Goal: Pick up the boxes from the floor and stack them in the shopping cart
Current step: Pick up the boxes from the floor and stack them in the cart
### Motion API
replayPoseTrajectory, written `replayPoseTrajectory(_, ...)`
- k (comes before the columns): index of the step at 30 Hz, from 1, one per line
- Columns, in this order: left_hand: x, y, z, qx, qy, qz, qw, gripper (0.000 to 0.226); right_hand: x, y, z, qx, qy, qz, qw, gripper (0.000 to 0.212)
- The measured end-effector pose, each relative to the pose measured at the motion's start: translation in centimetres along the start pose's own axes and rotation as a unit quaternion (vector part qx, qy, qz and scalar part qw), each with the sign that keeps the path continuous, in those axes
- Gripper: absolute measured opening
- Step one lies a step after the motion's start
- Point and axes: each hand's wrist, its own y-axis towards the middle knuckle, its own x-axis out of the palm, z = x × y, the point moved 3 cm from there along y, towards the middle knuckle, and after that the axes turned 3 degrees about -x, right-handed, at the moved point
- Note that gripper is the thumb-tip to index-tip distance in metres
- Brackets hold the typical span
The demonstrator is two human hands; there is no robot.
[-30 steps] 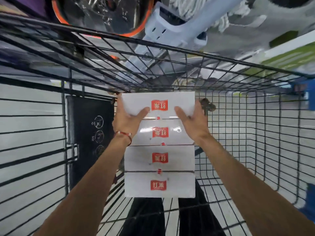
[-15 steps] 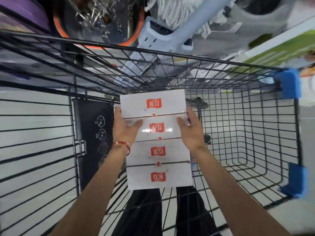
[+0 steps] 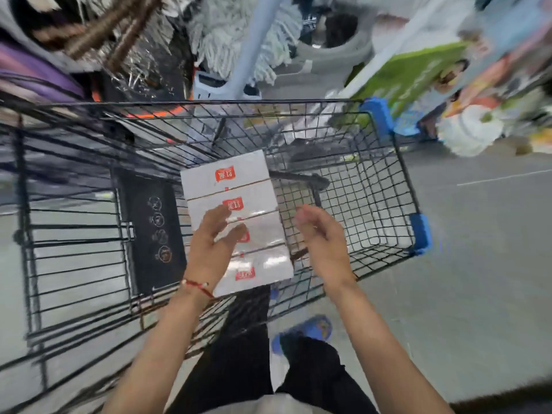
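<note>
Several white boxes [image 3: 236,216] with red labels lie in a row inside the black wire shopping cart [image 3: 400,174]. My left hand [image 3: 213,243] hovers over the near boxes with fingers spread, holding nothing. My right hand [image 3: 324,237] is to the right of the boxes, apart from them, fingers loosely curled and empty. A red string bracelet sits on my left wrist.
A black child-seat flap [image 3: 149,228] with round icons stands at the cart's left. Mops and a grey pole [image 3: 254,49] hang beyond the cart. A green-and-colourful shelf display [image 3: 418,73] is at the upper right. Grey floor [image 3: 478,264] lies to the right; my blue shoe [image 3: 307,330] is below.
Both hands have let go of the boxes and pulled back toward me. The boxes now rest in the cart. The view has pulled back and swung right.
</note>
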Motion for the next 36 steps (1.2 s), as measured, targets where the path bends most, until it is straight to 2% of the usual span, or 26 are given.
replayPoseTrajectory(6, 6.5, -7.4, 3.3, 0.092, 0.028, -0.062, 0.993, 0.036, -8.1, -6.2, 0.7, -0.081, 0.053, 0.088, 0.991, 0.022)
replayPoseTrajectory(14, 19.1, -17.8, 7.4, 0.167, 0.074, -0.174, 0.968, 0.033, -20.2, -13.4, 3.0, -0.095, 0.138, 0.19, 0.967, 0.024)
replayPoseTrajectory(24, 38.0, -27.3, 9.3, 0.236, 0.168, -0.364, 0.885, 0.033, -35.8, -20.7, 4.4, -0.095, 0.183, 0.336, 0.919, 0.025)
replayPoseTrajectory(31, 49.9, -29.1, 12.0, 0.258, 0.202, -0.439, 0.837, 0.033, -46.3, -21.0, 4.5, -0.069, 0.211, 0.429, 0.876, 0.032)
replayPoseTrajectory(36, 59.5, -28.8, 15.5, 0.253, 0.209, -0.475, 0.817, 0.031, -54.4, -18.9, 3.3, -0.065, 0.226, 0.48, 0.845, 0.03)
